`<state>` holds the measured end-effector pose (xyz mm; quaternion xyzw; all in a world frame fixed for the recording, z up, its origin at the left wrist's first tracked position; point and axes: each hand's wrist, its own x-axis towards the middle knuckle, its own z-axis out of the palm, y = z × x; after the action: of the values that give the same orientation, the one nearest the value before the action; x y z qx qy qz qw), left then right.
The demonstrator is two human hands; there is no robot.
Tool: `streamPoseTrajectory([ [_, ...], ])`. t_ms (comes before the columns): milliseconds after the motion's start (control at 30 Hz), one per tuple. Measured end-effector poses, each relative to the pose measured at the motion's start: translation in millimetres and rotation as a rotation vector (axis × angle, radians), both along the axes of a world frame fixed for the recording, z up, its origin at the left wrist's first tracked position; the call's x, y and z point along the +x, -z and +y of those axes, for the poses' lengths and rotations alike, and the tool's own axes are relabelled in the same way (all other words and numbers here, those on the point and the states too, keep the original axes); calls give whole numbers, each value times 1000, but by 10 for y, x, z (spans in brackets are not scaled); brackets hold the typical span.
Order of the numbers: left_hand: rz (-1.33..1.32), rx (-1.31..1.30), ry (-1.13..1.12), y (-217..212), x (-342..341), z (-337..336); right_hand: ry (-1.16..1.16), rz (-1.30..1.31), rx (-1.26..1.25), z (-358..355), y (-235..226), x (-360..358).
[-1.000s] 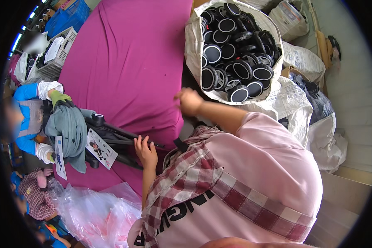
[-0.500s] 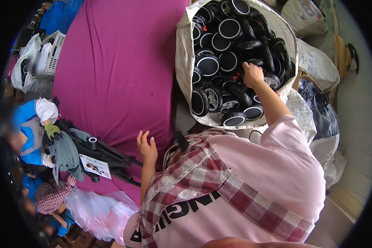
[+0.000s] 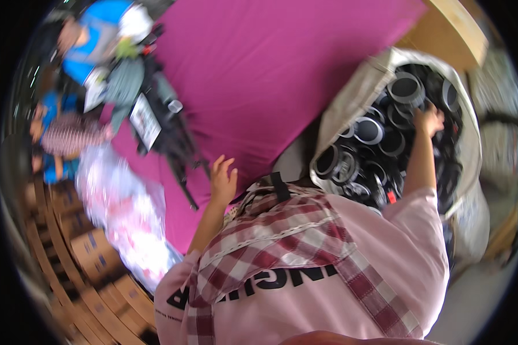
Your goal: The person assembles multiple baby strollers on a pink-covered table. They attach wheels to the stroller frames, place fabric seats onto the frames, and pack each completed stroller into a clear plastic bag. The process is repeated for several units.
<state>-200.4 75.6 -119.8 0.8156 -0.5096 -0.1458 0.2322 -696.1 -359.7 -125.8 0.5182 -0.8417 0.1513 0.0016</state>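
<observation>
My right hand point(image 3: 429, 122) is down among black wheels point(image 3: 369, 130) with pale rings, inside a large off-white woven sack point(image 3: 345, 112) on the right. Its bent fingers touch or lie close to a wheel point(image 3: 406, 89) near the far part of the heap. Motion blur hides whether they grip it. My left hand point(image 3: 223, 179) is raised with its fingers apart and nothing in it, by the near edge of a table under a magenta cloth point(image 3: 259, 75). Left of that hand, dark folded frame tubes point(image 3: 181, 155) with a printed card point(image 3: 145, 122) lie on the cloth.
A co-worker in blue point(image 3: 98, 40) handles grey-green fabric point(image 3: 124, 86) across the table; more people are beyond. Clear plastic wrap point(image 3: 121, 201) bulges at the table's left end. Cardboard boxes point(image 3: 95, 250) lie at lower left. A tan board point(image 3: 446, 34) stands behind the sack.
The view has swung round, so the sack sits further right and the boxes at lower left show. My right hand remains among the wheels; my left remains raised and open.
</observation>
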Motion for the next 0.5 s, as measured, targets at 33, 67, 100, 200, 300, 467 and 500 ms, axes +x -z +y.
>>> streamPoseTrajectory([
  [33, 14, 22, -52, -15, 30, 106, 29, -23, 22, 16, 50, 62],
  [67, 37, 41, -90, -13, 55, 211, 59, -38, 46, 20, 65, 89],
  [100, 77, 50, -148, -36, 63, 339, 69, -62, 74, 19, 94, 153],
  [200, 41, 52, -214, -9, 150, 670, 109, -81, 137, 136, -19, 433],
  [300, 71, -22, -215, 137, 293, 932, 61, 21, 172, 324, -64, 793],
  [467, 94, -8, -222, 287, 499, 1336, -63, 46, 179, 585, 139, 1271],
  [500, 82, -9, -226, 370, 564, 1454, -73, 71, 247, 598, 206, 1232],
])
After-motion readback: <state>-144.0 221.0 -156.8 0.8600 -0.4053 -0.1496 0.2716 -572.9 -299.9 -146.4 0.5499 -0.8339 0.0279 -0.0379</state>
